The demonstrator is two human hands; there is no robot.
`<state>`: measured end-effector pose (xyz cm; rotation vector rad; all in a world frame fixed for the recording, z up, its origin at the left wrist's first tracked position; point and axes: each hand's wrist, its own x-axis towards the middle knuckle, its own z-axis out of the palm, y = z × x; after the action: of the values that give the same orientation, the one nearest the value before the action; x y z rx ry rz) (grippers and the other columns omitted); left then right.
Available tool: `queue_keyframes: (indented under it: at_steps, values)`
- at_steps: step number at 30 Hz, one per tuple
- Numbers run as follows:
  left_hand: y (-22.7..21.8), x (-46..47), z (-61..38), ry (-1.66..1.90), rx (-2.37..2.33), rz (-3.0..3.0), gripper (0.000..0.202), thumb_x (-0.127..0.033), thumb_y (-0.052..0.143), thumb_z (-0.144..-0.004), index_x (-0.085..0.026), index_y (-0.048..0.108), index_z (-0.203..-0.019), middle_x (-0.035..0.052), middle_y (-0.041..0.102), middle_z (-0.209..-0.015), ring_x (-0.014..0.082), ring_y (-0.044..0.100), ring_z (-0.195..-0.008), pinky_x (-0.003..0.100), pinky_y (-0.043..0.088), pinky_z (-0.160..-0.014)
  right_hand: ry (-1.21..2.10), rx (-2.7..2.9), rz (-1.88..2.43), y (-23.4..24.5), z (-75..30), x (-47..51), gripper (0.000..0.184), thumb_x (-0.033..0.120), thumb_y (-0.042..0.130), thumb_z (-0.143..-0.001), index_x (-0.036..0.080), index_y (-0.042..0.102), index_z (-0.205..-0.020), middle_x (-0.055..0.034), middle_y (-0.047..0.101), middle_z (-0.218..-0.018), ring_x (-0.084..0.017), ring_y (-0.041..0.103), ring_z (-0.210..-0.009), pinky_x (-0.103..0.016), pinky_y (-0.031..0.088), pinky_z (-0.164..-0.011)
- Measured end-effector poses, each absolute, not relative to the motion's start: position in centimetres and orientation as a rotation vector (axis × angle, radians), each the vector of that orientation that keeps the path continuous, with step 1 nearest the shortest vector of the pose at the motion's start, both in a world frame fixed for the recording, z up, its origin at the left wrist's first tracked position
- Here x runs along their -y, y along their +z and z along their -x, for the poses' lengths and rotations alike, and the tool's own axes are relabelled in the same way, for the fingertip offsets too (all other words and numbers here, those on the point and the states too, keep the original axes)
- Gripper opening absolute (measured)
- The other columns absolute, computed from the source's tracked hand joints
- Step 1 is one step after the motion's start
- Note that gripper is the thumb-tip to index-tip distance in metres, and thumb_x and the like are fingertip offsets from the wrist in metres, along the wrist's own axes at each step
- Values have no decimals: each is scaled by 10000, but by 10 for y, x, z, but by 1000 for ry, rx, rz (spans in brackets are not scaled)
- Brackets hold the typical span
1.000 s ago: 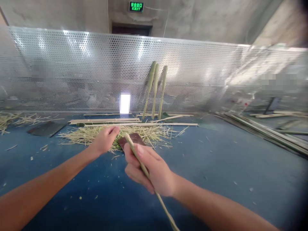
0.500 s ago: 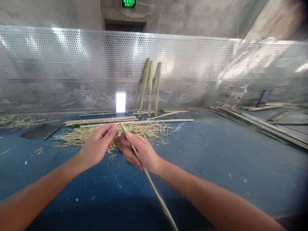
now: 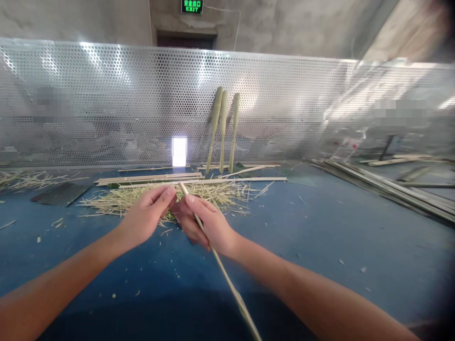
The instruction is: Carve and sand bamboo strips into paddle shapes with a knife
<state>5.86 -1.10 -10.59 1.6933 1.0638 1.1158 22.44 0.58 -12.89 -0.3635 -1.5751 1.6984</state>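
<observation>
Right hand: and there it is, the right hand (image 3: 209,225) closed firmly around the bamboo strip, thumb on top, fingers wrapped beneath.
Left hand: the left hand (image 3: 145,213) comes in right beside it, fingers curled, fingertips almost at the strip's upper tip; no strip in this grip, though whether it pinches a fine sliver, I can't tell from here.
Task's thing: a thin, pale bamboo strip (image 3: 222,272), held in the right hand, out over the tabletop.
Long axis: it's running on a diagonal, upper tip pointing up and left toward the left hand, long tail sloping down and right until it leaves the bottom edge of the view.
Under the hands: a loose pile of bamboo shavings (image 3: 213,196) spreads across the blue tabletop (image 3: 320,246), just beyond both hands.
Behind the pile: long bamboo slats (image 3: 149,177) lie flat, side by side.
Back wall: three bamboo lengths (image 3: 222,128) lean upright against a perforated metal screen (image 3: 284,104).
Off to the left: a dark flat sheet (image 3: 60,194) on the tabletop, with more shavings beyond it.
Off to the right: a stack of long bamboo strips (image 3: 387,192) runs along the tabletop's far side.
</observation>
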Motion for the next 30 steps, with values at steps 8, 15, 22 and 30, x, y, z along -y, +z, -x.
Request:
queue_keyframes:
  at_steps: [8,15,22,30]
  values:
    - [-105,14,-59,1083,-1059,-1677,459,-603,445,-940,-211,429,-703,-66,296,-559,85,201,-462,244,165,-409,1634,1622,429,-128,-223,-4,443,597,401,-961,256,359,-680,130,338,-323,-82,235,-271,-254,235,-363]
    - [-106,12,-59,1073,-1063,-1666,443,-583,433,-953,-212,429,-713,-66,305,-569,83,198,-455,242,170,-406,1651,1611,444,-128,-224,-4,437,591,407,-958,254,362,-683,134,335,-317,-79,234,-264,-254,232,-367]
    - [-105,10,-57,1097,-1038,-1689,469,-592,433,-950,-214,392,-674,-66,286,-552,84,196,-452,247,165,-408,1691,1580,404,-129,-224,-4,423,570,420,-963,244,379,-696,139,344,-320,-72,232,-255,-241,212,-360]
    - [-106,10,-57,1082,-1022,-1677,447,-570,425,-961,-218,391,-686,-68,281,-557,85,189,-447,251,167,-399,1672,1594,438,-128,-224,-3,423,565,412,-960,246,369,-686,135,348,-314,-75,235,-259,-241,221,-368]
